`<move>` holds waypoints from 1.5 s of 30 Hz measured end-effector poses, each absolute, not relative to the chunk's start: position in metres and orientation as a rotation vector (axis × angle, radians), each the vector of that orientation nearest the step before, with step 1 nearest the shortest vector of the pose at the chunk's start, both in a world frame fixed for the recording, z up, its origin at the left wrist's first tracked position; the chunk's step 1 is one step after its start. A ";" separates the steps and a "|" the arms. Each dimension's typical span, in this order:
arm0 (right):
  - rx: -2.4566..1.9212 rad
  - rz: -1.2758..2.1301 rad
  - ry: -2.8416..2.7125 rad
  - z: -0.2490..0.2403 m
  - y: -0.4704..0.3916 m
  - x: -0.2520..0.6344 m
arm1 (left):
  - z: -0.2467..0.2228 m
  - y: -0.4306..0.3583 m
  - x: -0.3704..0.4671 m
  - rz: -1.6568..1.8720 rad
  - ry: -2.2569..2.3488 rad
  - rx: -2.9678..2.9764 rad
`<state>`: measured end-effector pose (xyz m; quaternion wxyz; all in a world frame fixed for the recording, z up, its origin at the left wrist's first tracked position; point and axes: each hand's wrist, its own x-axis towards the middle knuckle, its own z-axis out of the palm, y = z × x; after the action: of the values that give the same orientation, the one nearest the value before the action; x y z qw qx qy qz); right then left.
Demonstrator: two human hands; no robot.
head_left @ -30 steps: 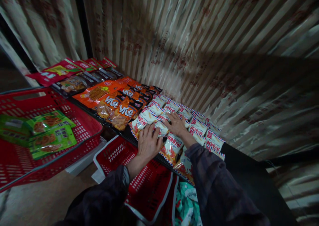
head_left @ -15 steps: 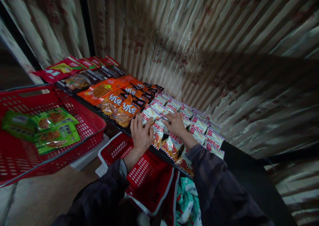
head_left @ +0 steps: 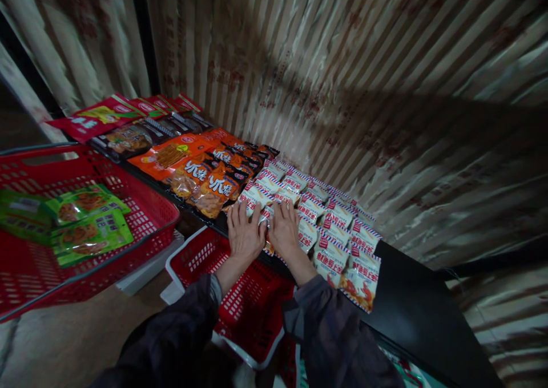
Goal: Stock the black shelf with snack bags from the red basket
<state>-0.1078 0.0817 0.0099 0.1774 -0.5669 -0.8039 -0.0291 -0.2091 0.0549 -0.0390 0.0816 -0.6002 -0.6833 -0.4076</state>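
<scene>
White snack packets (head_left: 330,258) with red lettering and striped edges lie in overlapping rows on a black shelf (head_left: 411,296). My left hand (head_left: 245,233) rests on the front left packets, fingers stretched out. Beside it, almost touching, my right hand (head_left: 285,231) lies on the front packets with its fingers extended. Both palms face down, hiding parts of the packets beneath. Just left of my left hand are orange and black snack packets (head_left: 220,185).
Farther left lie a flat orange packet (head_left: 165,154), dark packets (head_left: 128,140) and red packets (head_left: 96,120). A red basket (head_left: 158,205) holding green packets (head_left: 92,237) stands at left. Another red basket (head_left: 252,308) sits below the shelf edge. Corrugated sheeting (head_left: 299,91) rises behind.
My right hand has moved left and toward me, next to my left hand. The front right white packets now show, uncovered by my right arm. My left hand stays nearly in place.
</scene>
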 end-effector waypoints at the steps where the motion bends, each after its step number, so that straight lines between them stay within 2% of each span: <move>1: -1.599 -0.084 -2.286 0.009 0.081 -0.108 | -0.039 0.055 -0.209 -1.217 -2.046 -1.793; 11: -1.670 -0.020 -2.238 0.034 0.133 -0.125 | -0.038 0.057 -0.207 -1.162 -2.058 -1.755; 21: -1.638 0.166 -2.267 0.031 0.149 -0.136 | -0.034 0.062 -0.214 -1.205 -1.988 -1.789; 31: -1.604 -0.054 -2.256 0.032 0.106 -0.129 | -0.029 0.067 -0.220 -1.242 -2.043 -1.716; 40: -1.561 0.058 -2.407 0.034 0.123 -0.132 | -0.031 0.074 -0.229 -1.166 -2.141 -1.700; 45: -1.549 -0.034 -2.335 0.036 0.112 -0.130 | -0.032 0.077 -0.229 -1.187 -2.139 -1.636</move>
<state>-0.1303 0.1118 0.0357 0.1687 -0.5447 -0.8214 -0.0120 -0.2286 0.0772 -0.0318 0.0993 -0.5531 -0.7232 -0.4015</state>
